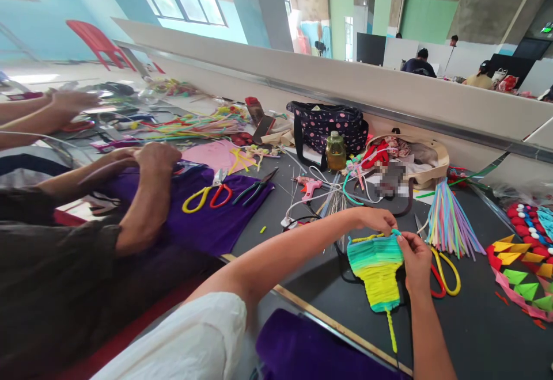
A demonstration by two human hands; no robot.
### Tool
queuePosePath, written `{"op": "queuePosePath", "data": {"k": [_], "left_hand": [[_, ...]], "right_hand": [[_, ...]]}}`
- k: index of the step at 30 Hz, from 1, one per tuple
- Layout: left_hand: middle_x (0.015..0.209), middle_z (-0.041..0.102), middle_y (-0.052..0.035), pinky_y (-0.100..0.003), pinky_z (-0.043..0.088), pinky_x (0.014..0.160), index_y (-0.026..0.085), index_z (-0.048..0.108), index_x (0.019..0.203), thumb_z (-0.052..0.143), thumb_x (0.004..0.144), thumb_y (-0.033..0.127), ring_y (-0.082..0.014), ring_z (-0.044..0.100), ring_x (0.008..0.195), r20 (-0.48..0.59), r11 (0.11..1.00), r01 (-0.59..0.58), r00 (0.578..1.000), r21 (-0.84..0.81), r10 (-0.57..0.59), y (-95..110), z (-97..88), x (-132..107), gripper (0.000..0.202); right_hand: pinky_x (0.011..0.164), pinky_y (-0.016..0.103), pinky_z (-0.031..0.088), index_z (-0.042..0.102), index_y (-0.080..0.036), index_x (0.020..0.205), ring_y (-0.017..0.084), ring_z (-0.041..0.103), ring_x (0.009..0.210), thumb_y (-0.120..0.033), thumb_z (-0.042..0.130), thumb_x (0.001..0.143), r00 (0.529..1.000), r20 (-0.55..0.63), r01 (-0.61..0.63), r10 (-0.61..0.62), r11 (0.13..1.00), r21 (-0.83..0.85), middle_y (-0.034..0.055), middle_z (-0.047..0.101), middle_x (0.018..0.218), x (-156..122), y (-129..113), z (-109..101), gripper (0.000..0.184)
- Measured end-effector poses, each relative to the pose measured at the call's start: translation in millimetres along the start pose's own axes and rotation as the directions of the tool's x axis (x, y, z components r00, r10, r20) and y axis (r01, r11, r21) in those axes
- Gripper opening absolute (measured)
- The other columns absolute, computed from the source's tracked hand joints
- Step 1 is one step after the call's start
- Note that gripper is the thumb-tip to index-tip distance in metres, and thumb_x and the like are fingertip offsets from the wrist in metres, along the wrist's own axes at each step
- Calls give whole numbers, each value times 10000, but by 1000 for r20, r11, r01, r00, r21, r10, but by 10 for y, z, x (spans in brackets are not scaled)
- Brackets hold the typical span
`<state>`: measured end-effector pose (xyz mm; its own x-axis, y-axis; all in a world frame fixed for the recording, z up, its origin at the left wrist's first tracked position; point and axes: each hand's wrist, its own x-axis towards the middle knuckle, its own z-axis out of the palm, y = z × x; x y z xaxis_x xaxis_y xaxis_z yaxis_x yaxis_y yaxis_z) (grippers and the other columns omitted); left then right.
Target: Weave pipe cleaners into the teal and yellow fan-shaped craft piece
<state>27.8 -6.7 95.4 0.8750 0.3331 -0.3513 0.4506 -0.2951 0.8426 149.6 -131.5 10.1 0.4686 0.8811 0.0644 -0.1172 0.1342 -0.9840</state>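
Observation:
A flat piece made of rows of yellow and turquoise pipe cleaners [380, 273] hangs over the table, with a twisted yellow stem trailing from its lower end. My left hand [377, 219] is closed at its upper edge, fingertips pinching a turquoise pipe cleaner end at the top right corner. At that same corner, my right hand [415, 256] pinches the piece between thumb and fingers. Red-and-yellow-handled scissors [449, 273] lie just right of my right hand. Behind them rests a bundle of pastel pipe cleaners [451, 221].
A co-worker's hands [155, 158] work at left over purple cloth [207, 219], where scissors [211, 193] and pliers [257, 187] lie. Behind my hands are a pink glue gun [307, 187], a bottle [336, 151] and a dotted bag [328, 124]. Colourful craft pieces [525, 276] lie at right.

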Motion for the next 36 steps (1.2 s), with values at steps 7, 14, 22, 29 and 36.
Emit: {"op": "queuePosePath", "data": {"k": [7, 14, 22, 29, 36], "left_hand": [[691, 537, 52, -220, 375, 594, 148, 577, 809, 658, 567, 117, -107, 471, 660, 57, 996, -58, 996, -73, 62, -68, 4, -7, 257], [789, 586, 0, -216, 405, 662, 137, 601, 905, 684, 750, 281, -120, 533, 728, -140, 918, -304, 928, 255, 346, -102, 85, -17, 227], [949, 630, -74, -274, 427, 830, 193, 632, 859, 484, 903, 236, -175, 580, 921, -201, 610, -300, 762, 733, 616, -40, 202, -212, 160], [844, 670, -50, -241, 449, 752, 149, 635, 822, 579, 825, 206, -149, 603, 819, -440, 866, -359, 753, 349, 490, -148, 232, -147, 79], [584, 610, 10, -204, 392, 536, 113, 616, 654, 737, 631, 231, -86, 518, 545, -496, 889, -284, 865, -358, 76, -217, 253, 10, 171]], "right_hand": [[616, 275, 481, 668, -159, 858, 165, 592, 685, -461, 713, 702, 1000, 0, 19, -19, 1000, -21, 51, 674, 776, 2, -4, 1, 343], [644, 290, 480, 665, -161, 840, 160, 594, 672, -438, 754, 653, 997, -64, -26, 31, 997, 73, 28, 664, 743, 22, -39, -17, 345], [608, 264, 447, 670, -164, 804, 136, 560, 629, -398, 783, 629, 995, -71, -65, 75, 989, 131, 7, 643, 699, 23, -47, -14, 314], [622, 262, 453, 677, -167, 825, 138, 565, 653, -398, 762, 663, 999, -4, -46, 46, 996, 82, 10, 655, 727, 2, -73, -12, 296], [632, 260, 451, 675, -177, 840, 139, 564, 667, -399, 745, 691, 998, 38, -43, 40, 996, 83, 8, 660, 747, -31, -106, -7, 276]]}}
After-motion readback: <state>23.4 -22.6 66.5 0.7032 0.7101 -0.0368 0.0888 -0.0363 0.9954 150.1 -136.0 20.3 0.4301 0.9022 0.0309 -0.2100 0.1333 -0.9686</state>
